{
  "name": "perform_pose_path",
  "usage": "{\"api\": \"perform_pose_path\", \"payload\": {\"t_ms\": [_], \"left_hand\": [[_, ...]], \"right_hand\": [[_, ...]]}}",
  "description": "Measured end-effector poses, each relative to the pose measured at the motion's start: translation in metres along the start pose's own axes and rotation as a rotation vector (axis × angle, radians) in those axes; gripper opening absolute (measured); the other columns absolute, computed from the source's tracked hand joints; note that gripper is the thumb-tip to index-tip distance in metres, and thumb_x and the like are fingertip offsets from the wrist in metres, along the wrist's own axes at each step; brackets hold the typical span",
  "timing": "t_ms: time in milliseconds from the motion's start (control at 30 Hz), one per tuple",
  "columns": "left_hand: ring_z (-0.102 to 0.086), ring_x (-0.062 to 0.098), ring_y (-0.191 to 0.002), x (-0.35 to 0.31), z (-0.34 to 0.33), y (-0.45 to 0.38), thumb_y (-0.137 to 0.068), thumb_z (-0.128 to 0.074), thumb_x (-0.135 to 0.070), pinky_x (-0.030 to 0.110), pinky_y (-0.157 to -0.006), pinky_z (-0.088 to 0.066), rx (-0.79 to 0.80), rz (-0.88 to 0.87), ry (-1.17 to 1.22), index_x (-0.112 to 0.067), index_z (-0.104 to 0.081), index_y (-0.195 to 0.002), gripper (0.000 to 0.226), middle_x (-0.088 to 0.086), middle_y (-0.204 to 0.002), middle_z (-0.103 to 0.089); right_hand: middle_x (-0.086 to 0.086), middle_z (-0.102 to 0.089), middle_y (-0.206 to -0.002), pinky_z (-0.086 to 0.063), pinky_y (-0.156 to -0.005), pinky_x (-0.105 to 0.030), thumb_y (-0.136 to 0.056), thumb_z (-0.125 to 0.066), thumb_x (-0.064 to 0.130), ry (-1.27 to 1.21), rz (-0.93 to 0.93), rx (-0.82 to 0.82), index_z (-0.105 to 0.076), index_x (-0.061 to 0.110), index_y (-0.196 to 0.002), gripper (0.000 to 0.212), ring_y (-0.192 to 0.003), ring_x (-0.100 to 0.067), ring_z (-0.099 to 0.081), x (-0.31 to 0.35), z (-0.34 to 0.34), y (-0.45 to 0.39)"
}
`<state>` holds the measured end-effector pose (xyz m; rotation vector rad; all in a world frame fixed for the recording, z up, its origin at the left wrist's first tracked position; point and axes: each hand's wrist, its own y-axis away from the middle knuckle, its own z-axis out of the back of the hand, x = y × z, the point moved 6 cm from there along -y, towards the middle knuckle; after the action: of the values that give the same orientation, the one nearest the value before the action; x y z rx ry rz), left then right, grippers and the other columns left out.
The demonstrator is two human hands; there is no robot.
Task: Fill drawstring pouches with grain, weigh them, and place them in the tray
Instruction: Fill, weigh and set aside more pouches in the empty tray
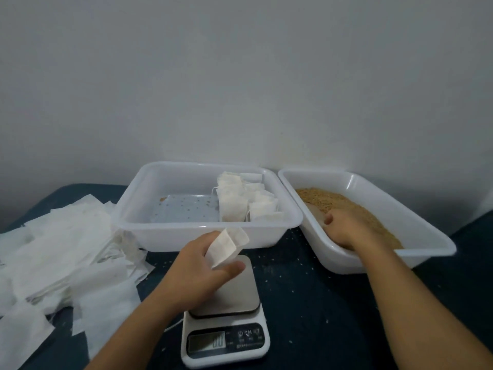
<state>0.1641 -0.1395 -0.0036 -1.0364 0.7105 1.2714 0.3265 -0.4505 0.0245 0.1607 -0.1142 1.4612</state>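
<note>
My left hand [197,265] holds an empty white drawstring pouch [226,245] above the steel plate of a small digital scale [240,297]. My right hand [344,228] reaches palm down into the brown grain [336,201] in the white tub [416,236] on the right; its fingers are buried in the grain, so I cannot see how they lie. A white tray [160,225] behind the scale holds several filled pouches [245,198] stacked at its right side.
A loose heap of empty white pouches [61,249] covers the left of the dark blue table [306,303]. Stray grains dot the tabletop and the tray floor. A plain wall stands right behind the tray and the tub.
</note>
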Motion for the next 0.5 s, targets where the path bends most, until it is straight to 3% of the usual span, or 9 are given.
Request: {"api": "perform_pose_path", "payload": {"t_ms": [133,267,400,500], "left_hand": [[-0.065,-0.002,-0.092,0.004,-0.005,0.003,-0.081,-0.085,-0.04,0.02,-0.075,-0.046,-0.022,0.008,0.008,-0.04,-0.068,-0.107,0.031,-0.023,-0.102,-0.07],[-0.066,0.002,-0.093,0.01,-0.005,0.005,-0.081,-0.085,-0.042,0.024,-0.079,-0.047,-0.026,0.026,0.039,-0.039,-0.069,-0.109,0.033,-0.017,-0.103,-0.071],[-0.064,0.0,-0.091,0.011,-0.006,0.003,-0.081,-0.084,-0.044,0.026,-0.079,-0.047,-0.033,0.035,0.016,-0.039,-0.067,-0.11,0.033,-0.019,-0.102,-0.07],[-0.064,0.001,-0.091,0.012,-0.008,0.003,-0.084,-0.083,-0.043,0.025,-0.077,-0.046,-0.035,0.017,0.001,-0.039,-0.068,-0.107,0.028,-0.018,-0.1,-0.07]], "right_hand": [[-0.007,-0.071,-0.095,-0.058,-0.084,-0.04,-0.103,-0.054,0.029,0.059,-0.022,0.003,-0.071,0.008,-0.105,0.027,-0.086,-0.025,-0.067,0.0,-0.007,-0.009],[-0.006,-0.069,-0.08,-0.052,-0.064,-0.034,-0.101,-0.058,0.037,0.071,-0.06,0.017,-0.068,0.008,-0.085,0.035,-0.072,-0.022,-0.066,-0.002,-0.004,-0.012],[-0.002,-0.063,-0.082,-0.047,-0.061,-0.031,-0.097,-0.062,0.045,0.072,-0.096,-0.009,-0.066,0.003,-0.101,0.042,-0.071,-0.018,-0.06,-0.011,0.018,-0.018],[-0.003,-0.061,-0.088,-0.047,-0.061,-0.032,-0.094,-0.06,0.047,0.154,-0.139,-0.093,-0.061,0.009,-0.102,0.038,-0.078,-0.021,-0.061,-0.019,0.042,-0.023]]}}
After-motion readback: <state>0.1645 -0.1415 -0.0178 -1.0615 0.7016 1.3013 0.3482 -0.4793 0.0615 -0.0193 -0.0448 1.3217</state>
